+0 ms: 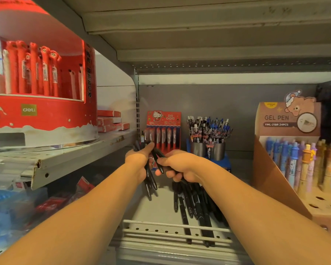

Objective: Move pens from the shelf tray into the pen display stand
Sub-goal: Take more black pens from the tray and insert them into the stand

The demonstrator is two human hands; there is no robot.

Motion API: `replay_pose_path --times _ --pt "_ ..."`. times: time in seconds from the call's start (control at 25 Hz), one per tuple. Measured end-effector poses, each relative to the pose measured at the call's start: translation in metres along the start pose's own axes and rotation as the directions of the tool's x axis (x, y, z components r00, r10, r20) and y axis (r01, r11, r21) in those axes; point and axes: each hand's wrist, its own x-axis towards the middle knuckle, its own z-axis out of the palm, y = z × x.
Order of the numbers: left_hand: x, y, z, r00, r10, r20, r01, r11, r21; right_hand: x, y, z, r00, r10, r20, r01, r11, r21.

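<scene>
Now both arms reach forward into the lower shelf bay. The left hand [139,161] has its fingers curled around a bundle of black pens [150,180]; the bundle stands almost upright, with some ends above the fist and the longer ends hanging below it. The right hand [180,165] is just beside the left one. Its thumb and fingers pinch a single black pen [159,159], which lies tilted and crosses in front of the bundle; whether it touches the bundle cannot be told.

Below the right wrist, more loose black pens [195,205] lie flat on the grey shelf tray [161,205], pointing roughly toward the viewer, and some of them reach over the perforated front rail [176,232] of the tray.

Behind the hands, against the back wall, stands a red Hello Kitty pen display stand [163,129] with a row of pens in it. To the right of it there are metal cups [208,150] full of patterned pens. Further right stands a brown cardboard box [289,119] marked GEL PEN, with pastel pens [302,161] standing in holes. On the upper shelf at left sits a large round red deli display [40,111] holding red pens.
</scene>
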Motion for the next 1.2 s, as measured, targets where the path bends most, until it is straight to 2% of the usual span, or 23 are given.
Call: replay_pose_path --times 0.16,0.28,0.4,0.52,0.6,0.68,0.8,0.92,1.12,1.2 --pt "0.001 0.007 -0.002 0.996 -0.084 0.019 0.085 0.996 -0.041 0.001 0.001 0.0 0.998 -0.017 0.069 0.016 1.0 0.012" --pt "0.001 0.01 -0.002 0.999 -0.041 -0.011 0.04 0.997 -0.063 -0.001 -0.001 0.0 0.997 -0.01 0.079 0.008 1.0 0.028" --pt "-0.002 0.012 -0.002 0.997 0.052 -0.059 -0.059 0.991 -0.122 -0.004 -0.005 -0.002 1.0 -0.01 0.028 0.008 0.998 0.065" --pt "-0.004 0.01 0.001 0.993 0.103 -0.061 -0.11 0.986 -0.126 -0.004 -0.005 -0.004 0.996 0.008 -0.086 -0.004 0.999 0.048" --pt "-0.006 0.01 0.002 0.993 0.109 -0.037 -0.112 0.988 -0.107 -0.003 -0.003 -0.005 0.989 0.033 -0.141 -0.034 0.999 0.002" --pt "-0.005 0.009 0.003 0.993 0.118 0.006 -0.117 0.99 -0.083 -0.004 -0.001 -0.007 0.984 0.085 -0.158 -0.105 0.986 -0.126" --pt "-0.005 0.008 0.004 0.986 0.158 0.057 -0.155 0.986 -0.057 -0.005 0.0 -0.012 0.97 0.16 -0.183 -0.223 0.886 -0.408" --pt "-0.007 0.007 0.005 0.976 0.212 0.057 -0.212 0.977 -0.005 -0.01 -0.002 -0.012 0.964 0.209 -0.164 -0.265 0.714 -0.648" --pt "-0.009 0.006 0.005 0.975 0.22 0.039 -0.222 0.973 0.065 -0.018 -0.005 0.002 0.977 0.181 -0.11 -0.192 0.532 -0.825" --pt "-0.008 0.006 0.006 0.976 0.214 0.032 -0.216 0.974 0.072 -0.019 -0.004 0.006 0.975 0.193 -0.114 -0.2 0.517 -0.833"
